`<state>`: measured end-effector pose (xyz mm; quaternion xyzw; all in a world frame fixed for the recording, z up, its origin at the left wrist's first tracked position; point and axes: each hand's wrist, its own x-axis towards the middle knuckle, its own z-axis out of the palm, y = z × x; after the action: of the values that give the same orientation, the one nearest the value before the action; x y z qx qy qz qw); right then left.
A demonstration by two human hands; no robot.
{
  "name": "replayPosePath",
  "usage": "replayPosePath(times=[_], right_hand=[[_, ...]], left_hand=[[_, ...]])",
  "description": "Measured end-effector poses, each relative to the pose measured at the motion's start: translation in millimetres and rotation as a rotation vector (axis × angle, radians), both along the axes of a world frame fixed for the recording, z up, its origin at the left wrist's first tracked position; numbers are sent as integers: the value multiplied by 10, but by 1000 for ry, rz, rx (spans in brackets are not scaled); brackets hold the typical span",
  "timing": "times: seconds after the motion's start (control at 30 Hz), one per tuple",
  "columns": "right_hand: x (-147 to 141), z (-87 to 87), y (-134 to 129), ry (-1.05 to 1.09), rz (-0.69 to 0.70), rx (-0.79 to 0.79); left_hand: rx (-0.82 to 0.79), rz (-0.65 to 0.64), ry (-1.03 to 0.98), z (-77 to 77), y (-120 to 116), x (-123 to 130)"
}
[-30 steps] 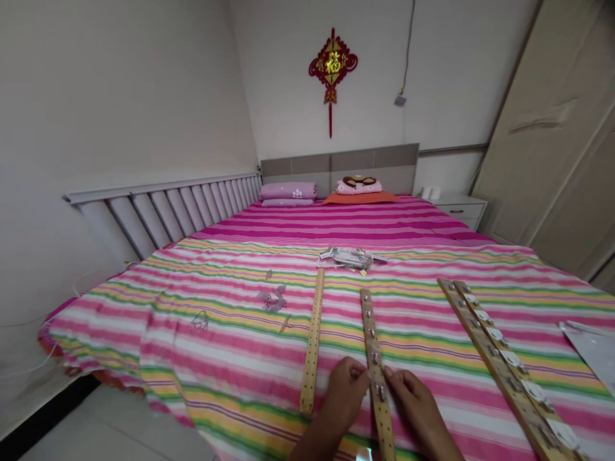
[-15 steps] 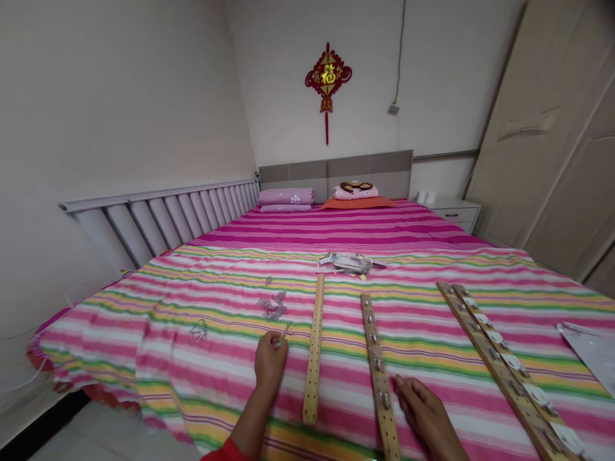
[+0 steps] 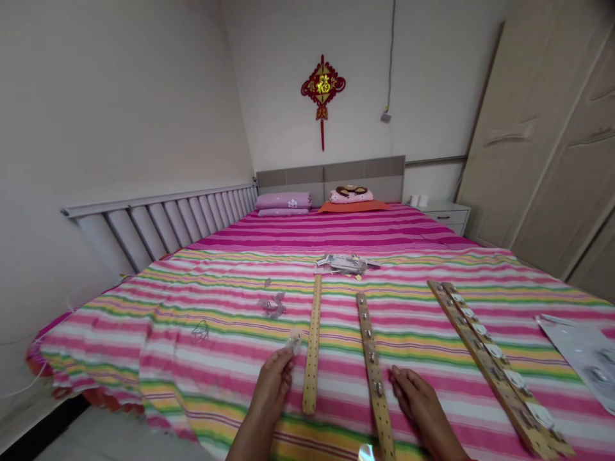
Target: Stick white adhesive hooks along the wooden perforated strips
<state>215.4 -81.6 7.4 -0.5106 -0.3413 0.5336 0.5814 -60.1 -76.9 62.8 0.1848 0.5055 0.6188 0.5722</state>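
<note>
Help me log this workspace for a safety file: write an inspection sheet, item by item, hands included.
Surface: multicoloured striped cloth, slightly rumpled.
Work things: bare perforated wooden strip; perforated wooden strip with metal fittings; two fitted wooden strips at right, one with white discs.
Clutter: grey plastic scraps; clear plastic packaging; clear plastic bag.
Grip: left hand pinches a small clear packet; right hand is beside the fitted strip, its hold unclear.
Cables: grey cord on wall.
Surroundings: grey headboard; beige wardrobe.
Spills: nothing seen.
</note>
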Motion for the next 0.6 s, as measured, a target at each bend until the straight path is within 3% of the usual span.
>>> replayPosePath(times=[0.13, 0.23, 0.33, 0.43, 0.6], right_hand=[[12, 146, -91, 29, -47, 22], [9, 344, -225, -5, -71, 54], [-29, 560, -380, -62, 23, 73], [-76, 686, -505, -73, 117, 88], [-105, 650, -656, -42, 180, 121]], left_hand=[[17, -146, -31, 95, -225, 225], [52, -250, 152, 193, -347, 351], [161, -379, 349, 314, -429, 457], [221, -491, 379, 390, -485, 570], [198, -561, 311, 252, -582, 794]])
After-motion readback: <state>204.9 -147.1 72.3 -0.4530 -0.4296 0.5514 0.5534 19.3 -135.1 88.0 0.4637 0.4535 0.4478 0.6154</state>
